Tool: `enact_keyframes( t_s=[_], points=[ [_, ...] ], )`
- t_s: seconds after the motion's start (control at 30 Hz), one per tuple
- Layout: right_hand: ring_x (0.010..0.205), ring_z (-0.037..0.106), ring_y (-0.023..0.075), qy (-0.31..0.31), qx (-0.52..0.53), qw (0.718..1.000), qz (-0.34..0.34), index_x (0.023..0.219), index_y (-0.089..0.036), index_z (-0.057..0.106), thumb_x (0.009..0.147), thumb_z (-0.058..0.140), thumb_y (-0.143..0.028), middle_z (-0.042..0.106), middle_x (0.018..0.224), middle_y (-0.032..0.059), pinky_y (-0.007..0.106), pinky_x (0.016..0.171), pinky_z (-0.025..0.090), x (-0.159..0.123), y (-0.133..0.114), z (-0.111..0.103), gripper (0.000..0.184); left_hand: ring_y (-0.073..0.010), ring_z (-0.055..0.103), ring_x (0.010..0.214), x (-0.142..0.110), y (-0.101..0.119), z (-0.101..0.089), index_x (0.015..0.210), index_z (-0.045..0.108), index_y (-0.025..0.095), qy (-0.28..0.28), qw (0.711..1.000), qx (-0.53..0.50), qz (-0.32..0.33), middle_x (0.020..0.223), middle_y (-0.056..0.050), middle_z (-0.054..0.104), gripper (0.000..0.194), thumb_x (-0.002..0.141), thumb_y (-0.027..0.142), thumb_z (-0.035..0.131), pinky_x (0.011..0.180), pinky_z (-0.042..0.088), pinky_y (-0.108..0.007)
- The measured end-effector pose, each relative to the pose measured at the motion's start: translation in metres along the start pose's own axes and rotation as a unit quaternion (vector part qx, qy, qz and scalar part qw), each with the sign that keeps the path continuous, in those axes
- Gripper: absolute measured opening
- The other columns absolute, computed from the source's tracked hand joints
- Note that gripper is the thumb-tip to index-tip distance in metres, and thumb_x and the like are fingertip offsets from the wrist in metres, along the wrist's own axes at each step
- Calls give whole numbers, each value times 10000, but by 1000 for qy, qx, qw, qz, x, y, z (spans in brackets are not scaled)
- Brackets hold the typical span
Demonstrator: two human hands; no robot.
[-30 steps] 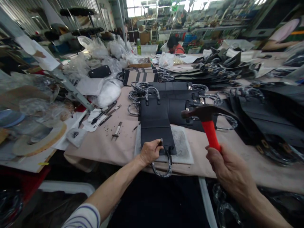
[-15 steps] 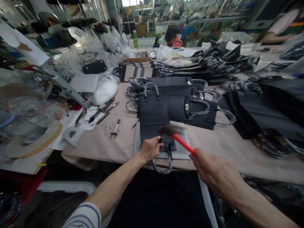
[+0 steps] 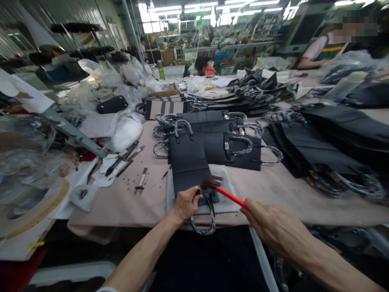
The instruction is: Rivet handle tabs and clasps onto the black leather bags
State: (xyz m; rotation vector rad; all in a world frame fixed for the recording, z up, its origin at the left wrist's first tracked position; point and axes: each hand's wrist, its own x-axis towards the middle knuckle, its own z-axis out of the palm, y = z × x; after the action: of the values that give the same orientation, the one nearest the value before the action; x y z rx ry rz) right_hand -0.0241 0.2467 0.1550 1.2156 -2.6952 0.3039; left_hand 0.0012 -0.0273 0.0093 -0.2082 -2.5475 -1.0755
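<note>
My right hand [image 3: 261, 217] is closed around the red handle of a claw hammer [image 3: 232, 197], whose dark head is at the top of a short metal punch [image 3: 199, 190]. Pinched in my left hand [image 3: 186, 203], that punch stands on a black leather bag panel [image 3: 190, 170]. Whether hammer and punch touch, I cannot make out. A plastic-wrapped bag handle [image 3: 203, 232] on the panel hangs over the table's front edge. Under the panel lies a pale slab [image 3: 227, 198].
Black bag panels [image 3: 243, 158] with wrapped handles lie behind; another stack [image 3: 316, 138] is at right. Hand tools [image 3: 121, 160] and a small pronged tool [image 3: 141, 180] lie at left, near a tape roll [image 3: 57, 202]. A metal post [image 3: 73, 132] slants at left. Co-workers [image 3: 319, 48] sit farther back.
The hammer came down from its raised position at right to the punch. My left hand keeps the punch on the panel. The head view tilted up and turned right.
</note>
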Motion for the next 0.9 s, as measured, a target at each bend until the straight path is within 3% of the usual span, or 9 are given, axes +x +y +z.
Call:
enact_keyframes(
  t_s=[0.13, 0.23, 0.4, 0.5, 0.6, 0.73, 0.83, 0.9],
  points=[
    [475, 507, 156, -57, 104, 982, 148, 828, -246, 487, 1042, 393, -495, 567, 566, -14, 301, 511, 254, -5, 28, 15, 341, -207, 772, 864, 1, -2, 0, 1017, 655, 210, 12, 1000, -6, 3, 938, -47, 780, 104, 939, 151, 617, 805, 608, -284],
    [545, 537, 162, -86, 173, 949, 249, 745, -247, 456, 1016, 346, -518, 583, 611, 10, 286, 532, 352, -12, 58, 47, 398, -206, 773, 860, 1, -3, 0, 1020, 653, 208, 15, 1000, -14, 7, 932, -45, 779, 113, 936, 142, 616, 806, 610, -283],
    [584, 556, 196, -100, 108, 922, 358, 723, -232, 494, 986, 364, -408, 587, 638, 52, 314, 568, 399, -26, 96, 97, 342, -203, 770, 883, 3, 1, -4, 1034, 646, 215, 1, 1000, -21, -7, 955, -50, 777, 114, 947, 154, 604, 827, 609, -285],
    [849, 632, 277, -49, 63, 943, 324, 936, -183, 627, 964, 471, -386, 671, 968, 160, 387, 726, 461, -18, 89, 105, 257, -204, 765, 884, 4, 5, -8, 1012, 644, 214, -13, 1000, -16, -14, 937, -50, 770, 80, 956, 178, 599, 827, 605, -287],
    [1110, 597, 317, 45, 69, 980, 181, 1199, -159, 635, 987, 513, -364, 629, 1246, 188, 443, 931, 467, 7, 55, 110, 319, -206, 759, 904, 5, 10, -12, 1026, 646, 213, -19, 999, -17, -23, 954, -56, 766, 78, 970, 215, 592, 843, 596, -293],
    [1144, 559, 299, 59, 170, 982, 54, 1245, -175, 641, 959, 617, -341, 625, 1254, 138, 450, 998, 438, 42, 2, 129, 332, -209, 750, 932, 8, 13, -14, 1043, 663, 222, -36, 998, -27, -52, 988, -59, 768, 106, 968, 271, 607, 873, 585, -304],
    [1146, 528, 305, 47, 190, 979, 51, 1210, -203, 676, 912, 675, -299, 621, 1223, 116, 475, 1013, 405, 51, -19, 145, 313, -200, 745, 878, 10, 14, -12, 974, 692, 223, -26, 991, -66, -113, 930, -46, 770, 96, 940, 285, 628, 857, 586, -308],
    [1169, 511, 307, 46, 197, 978, 58, 1236, -212, 682, 899, 687, -281, 610, 1242, 113, 480, 1031, 388, 51, -20, 151, 344, -196, 748, 824, 14, 15, -12, 939, 689, 212, 26, 973, -128, -188, 878, -42, 770, 129, 937, 327, 629, 801, 602, -310]
  ],
)
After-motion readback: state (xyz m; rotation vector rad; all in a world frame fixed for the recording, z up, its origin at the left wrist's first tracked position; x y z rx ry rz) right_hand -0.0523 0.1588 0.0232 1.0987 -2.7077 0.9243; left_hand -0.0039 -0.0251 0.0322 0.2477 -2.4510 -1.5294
